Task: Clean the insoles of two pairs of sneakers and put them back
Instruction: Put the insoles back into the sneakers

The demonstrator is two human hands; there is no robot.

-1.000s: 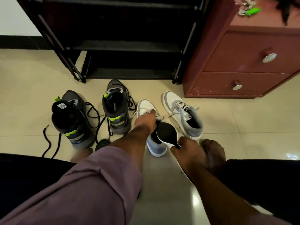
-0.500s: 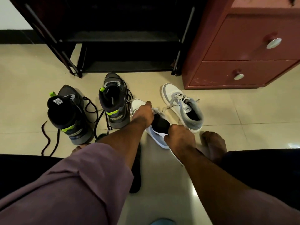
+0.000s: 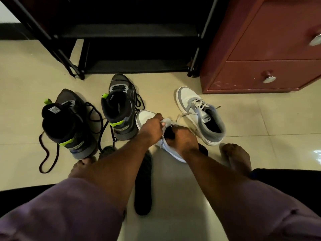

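Note:
A white and grey sneaker [image 3: 145, 117] lies on the floor in front of me. My left hand [image 3: 152, 127] pinches its tongue and laces. My right hand [image 3: 184, 139] is curled over the shoe's opening, pressing a black insole [image 3: 171, 133] inside; most of the insole is hidden. Its partner sneaker [image 3: 201, 115] stands to the right with a black insole showing inside. Two dark grey sneakers with green tabs stand left: one [image 3: 67, 126] far left, one [image 3: 119, 108] beside the white shoe. A loose black insole [image 3: 143, 185] lies on the floor between my arms.
A black shoe rack [image 3: 132, 33] stands against the wall ahead. A red-brown drawer chest [image 3: 271, 54] is at the right. Loose black laces [image 3: 46, 153] trail on the tiles at left. My bare feet rest on the floor, one [image 3: 238, 157] at right.
My right hand has pushed the black insole further down into the white sneaker; less of it shows. My left hand kept hold of the tongue. The view tilted downward.

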